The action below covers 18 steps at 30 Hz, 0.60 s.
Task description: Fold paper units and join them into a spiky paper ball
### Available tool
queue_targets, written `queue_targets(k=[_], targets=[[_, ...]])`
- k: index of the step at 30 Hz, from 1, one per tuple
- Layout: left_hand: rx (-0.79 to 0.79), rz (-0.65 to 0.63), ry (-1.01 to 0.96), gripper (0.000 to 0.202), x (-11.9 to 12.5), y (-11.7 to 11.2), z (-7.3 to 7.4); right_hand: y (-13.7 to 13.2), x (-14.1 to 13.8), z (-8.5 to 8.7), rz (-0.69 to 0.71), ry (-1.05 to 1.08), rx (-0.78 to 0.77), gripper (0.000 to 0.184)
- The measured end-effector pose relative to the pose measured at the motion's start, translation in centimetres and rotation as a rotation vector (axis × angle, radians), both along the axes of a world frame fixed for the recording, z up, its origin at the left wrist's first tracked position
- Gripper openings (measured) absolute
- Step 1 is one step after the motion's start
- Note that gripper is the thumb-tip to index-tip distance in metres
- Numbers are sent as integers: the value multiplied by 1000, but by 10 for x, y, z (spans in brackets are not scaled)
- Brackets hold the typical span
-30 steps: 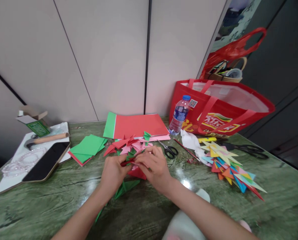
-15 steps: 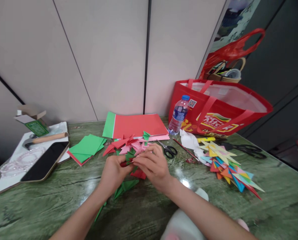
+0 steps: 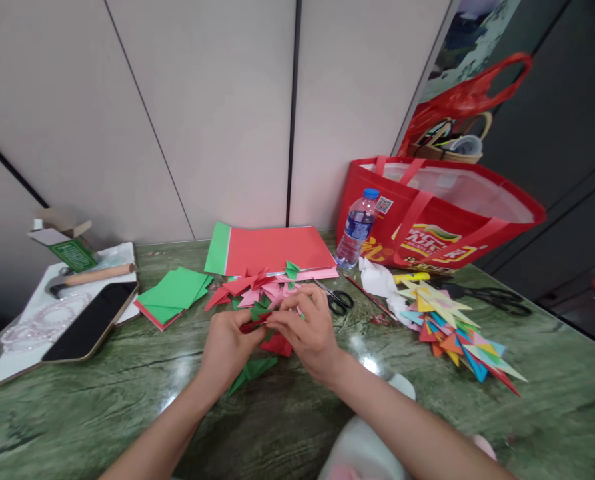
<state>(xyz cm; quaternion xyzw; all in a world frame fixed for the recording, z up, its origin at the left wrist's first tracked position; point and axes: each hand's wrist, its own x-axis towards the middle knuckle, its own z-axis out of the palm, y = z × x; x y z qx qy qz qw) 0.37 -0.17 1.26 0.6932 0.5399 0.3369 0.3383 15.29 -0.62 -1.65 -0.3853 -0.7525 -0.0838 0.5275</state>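
Between my two hands is a small folded piece of red paper [image 3: 253,325]. My left hand [image 3: 228,341] pinches its left side with thumb and fingers. My right hand [image 3: 306,330] has its fingertips closed on the right end, partly covering it. Just beyond my fingers lies a pile of folded pink paper pieces [image 3: 263,292] and folded red paper pieces [image 3: 238,285], with a few green ones among them. Under my hands, a red folded piece [image 3: 278,345] and a green folded piece [image 3: 252,371] rest on the marbled green table [image 3: 107,407].
Green paper squares [image 3: 173,293] lie left, near a phone [image 3: 90,323] and a hammer-like tool [image 3: 97,275]. Behind are red sheets [image 3: 281,249]. To the right are scissors [image 3: 340,301], a water bottle [image 3: 358,230], a red bag [image 3: 427,213] and a multicoloured folded-paper cluster [image 3: 457,333].
The red paper between my fingers shows more now, and my right fingers have shifted slightly. A green piece by my left forearm is no longer in sight.
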Motion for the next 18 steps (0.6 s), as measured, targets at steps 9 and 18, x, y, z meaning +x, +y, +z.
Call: queue_targets(k=[9,18], targets=[[94,1,117,24,-1,1,0,-1,-1,4,-39,0,-15,9],[110,-81,60,25,0,2,4,1,2,9,166,385,-436,21]])
